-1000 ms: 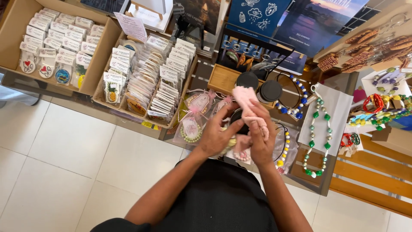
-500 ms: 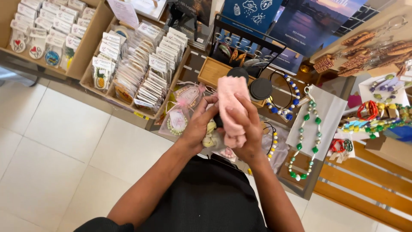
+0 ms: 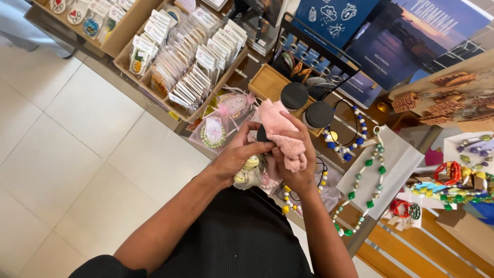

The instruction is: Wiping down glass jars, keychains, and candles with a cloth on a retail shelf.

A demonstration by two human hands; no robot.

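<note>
Right hand (image 3: 294, 166) is closed around a pink cloth (image 3: 282, 133), held above the counter (image 3: 396, 164) edge. Left hand (image 3: 237, 154) has its fingers curled, pinching a small dark object (image 3: 262, 135) against the cloth. Green bead necklace (image 3: 366, 180) lies to the right; two black-lidded jars (image 3: 306, 103) stand just behind.

A soft pink cloth (image 3: 282, 135), fuzzy and crumpled, stood bunched upright between both hands above the bench. A small dark round object (image 3: 262, 135) sat just beside its lower left edge, largely hidden.
</note>
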